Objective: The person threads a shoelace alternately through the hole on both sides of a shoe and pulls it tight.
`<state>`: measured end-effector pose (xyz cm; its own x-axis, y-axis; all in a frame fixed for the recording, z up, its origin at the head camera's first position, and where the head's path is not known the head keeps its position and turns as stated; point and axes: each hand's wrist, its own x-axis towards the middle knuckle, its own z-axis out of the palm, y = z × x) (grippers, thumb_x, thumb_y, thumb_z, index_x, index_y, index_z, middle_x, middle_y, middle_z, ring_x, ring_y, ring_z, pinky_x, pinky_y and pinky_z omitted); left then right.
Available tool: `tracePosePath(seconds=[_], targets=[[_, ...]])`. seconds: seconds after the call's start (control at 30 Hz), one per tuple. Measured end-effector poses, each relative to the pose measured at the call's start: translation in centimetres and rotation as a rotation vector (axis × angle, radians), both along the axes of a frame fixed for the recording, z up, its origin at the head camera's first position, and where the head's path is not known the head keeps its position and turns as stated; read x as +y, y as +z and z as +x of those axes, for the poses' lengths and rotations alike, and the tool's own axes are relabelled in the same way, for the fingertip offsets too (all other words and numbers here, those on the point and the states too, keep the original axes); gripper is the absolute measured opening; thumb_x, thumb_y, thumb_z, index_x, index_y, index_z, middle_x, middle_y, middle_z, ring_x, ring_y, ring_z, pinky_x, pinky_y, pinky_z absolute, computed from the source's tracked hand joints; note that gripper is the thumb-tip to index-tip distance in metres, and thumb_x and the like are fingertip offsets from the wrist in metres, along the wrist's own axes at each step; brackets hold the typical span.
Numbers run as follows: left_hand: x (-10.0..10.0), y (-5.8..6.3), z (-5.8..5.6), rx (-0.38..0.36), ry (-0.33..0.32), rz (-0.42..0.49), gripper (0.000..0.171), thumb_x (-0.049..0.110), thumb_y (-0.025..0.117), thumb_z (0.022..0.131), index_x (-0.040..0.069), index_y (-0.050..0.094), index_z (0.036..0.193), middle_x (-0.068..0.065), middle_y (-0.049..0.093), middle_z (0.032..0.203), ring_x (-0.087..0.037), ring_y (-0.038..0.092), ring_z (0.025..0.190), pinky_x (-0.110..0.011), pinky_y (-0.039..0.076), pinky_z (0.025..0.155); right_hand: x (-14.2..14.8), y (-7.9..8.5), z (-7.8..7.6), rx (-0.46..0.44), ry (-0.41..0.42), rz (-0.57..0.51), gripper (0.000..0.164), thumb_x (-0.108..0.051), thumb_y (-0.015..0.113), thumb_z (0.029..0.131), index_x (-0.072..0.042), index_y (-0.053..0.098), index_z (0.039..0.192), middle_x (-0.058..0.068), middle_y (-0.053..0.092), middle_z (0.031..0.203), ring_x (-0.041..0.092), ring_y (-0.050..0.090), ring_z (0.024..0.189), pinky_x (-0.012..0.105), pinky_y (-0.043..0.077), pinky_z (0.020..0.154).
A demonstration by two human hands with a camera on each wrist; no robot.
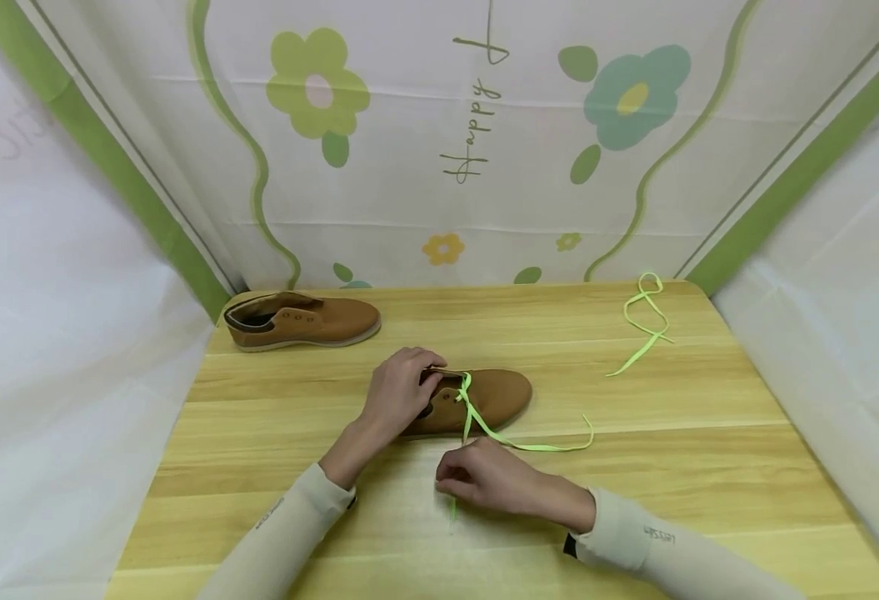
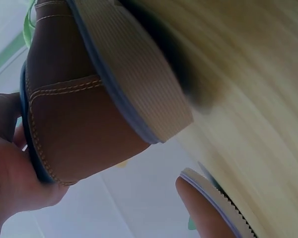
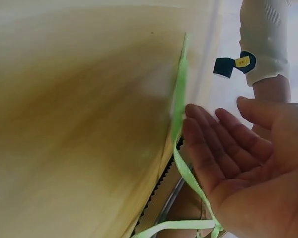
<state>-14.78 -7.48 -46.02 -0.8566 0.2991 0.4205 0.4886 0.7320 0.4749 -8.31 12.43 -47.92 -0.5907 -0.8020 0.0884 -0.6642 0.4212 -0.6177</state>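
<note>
A brown shoe [image 1: 502,396] lies on the table with its toe to the right, and a bright green shoelace [image 1: 544,448] runs through its front eyelets. My left hand [image 1: 397,387] grips the shoe's collar near the opening. The left wrist view shows the shoe's heel [image 2: 84,134] close up, with the thumb and fingers at its rim. In front of the shoe is my right hand [image 1: 487,479], its fingers loosely bent and the thumb apart from them. One lace end [image 3: 180,94] passes beside its fingertips, not pinched. The other end trails right over the table.
A second brown shoe [image 1: 337,321], without a lace in its eyelets, stands at the back left. Another green shoelace [image 1: 649,337] lies loose at the back right. Behind the wooden table [image 1: 297,525] hangs a flowered curtain [image 1: 409,125], with white cloth at both sides.
</note>
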Motion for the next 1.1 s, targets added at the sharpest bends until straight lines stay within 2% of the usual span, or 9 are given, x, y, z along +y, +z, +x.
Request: tracePosePath(seconds=[0.27,0.43,0.57,0.8,0.97,1.1], targets=[[0.1,-0.4,-0.1,-0.006,0.032,-0.018,0.01,0.009,0.082,0.094,0.015,0.083,0.102,0.0,0.079,0.097,-0.021,0.073,0.085,-0.039,0.06,0.067,2.0,0.4,-0.4,-0.034,-0.026,-0.063,0.006,-0.011,0.075,0.099,-0.011,0.08,0.096,-0.009,0.076,0.089,-0.008,0.06,0.074,0.014,0.051,0.068],[0.1,-0.6,-0.1,0.007,0.035,-0.037,0.006,0.013,0.083,0.094,0.017,0.083,0.098,0.002,0.079,0.094,-0.019,0.073,0.084,-0.038,0.06,0.066,4.1,0.6,-0.7,-0.068,-0.083,-0.016,0.006,-0.013,0.075,0.1,-0.012,0.079,0.098,-0.009,0.075,0.088,-0.007,0.06,0.074,0.018,0.052,0.068],[0.1,-0.9,0.0,0.055,0.036,-0.051,0.005,0.012,0.084,0.092,0.017,0.083,0.093,0.003,0.079,0.092,-0.018,0.074,0.083,-0.037,0.061,0.065,6.2,0.7,-1.1,-0.097,-0.138,0.008,0.006,-0.011,0.074,0.1,-0.009,0.08,0.099,-0.005,0.077,0.086,-0.005,0.064,0.075,0.021,0.056,0.068],[0.1,-1.1,0.0,0.132,0.026,-0.081,0.015,0.003,0.088,0.085,0.017,0.084,0.089,0.002,0.08,0.093,-0.018,0.076,0.084,-0.035,0.062,0.063,10.6,1.3,-2.6,-0.029,-0.307,0.054,0.006,-0.013,0.076,0.099,-0.01,0.08,0.096,-0.005,0.076,0.082,-0.003,0.064,0.072,0.022,0.054,0.064],[0.1,-1.3,-0.1,0.167,0.019,-0.111,0.015,0.005,0.091,0.082,0.017,0.084,0.089,0.002,0.08,0.093,-0.017,0.076,0.083,-0.033,0.062,0.064,13.8,1.2,-3.8,0.049,-0.446,0.106,0.005,-0.009,0.077,0.096,-0.01,0.079,0.092,-0.008,0.072,0.078,-0.002,0.063,0.069,0.023,0.054,0.063],[0.2,-1.3,-0.1,0.184,0.006,-0.142,0.012,0.008,0.091,0.084,0.016,0.083,0.088,0.003,0.08,0.092,-0.016,0.075,0.082,-0.032,0.062,0.064,15.9,1.2,-4.5,0.081,-0.545,0.165,0.005,-0.013,0.08,0.095,-0.009,0.078,0.091,-0.009,0.07,0.077,0.002,0.062,0.068,0.025,0.052,0.062]])
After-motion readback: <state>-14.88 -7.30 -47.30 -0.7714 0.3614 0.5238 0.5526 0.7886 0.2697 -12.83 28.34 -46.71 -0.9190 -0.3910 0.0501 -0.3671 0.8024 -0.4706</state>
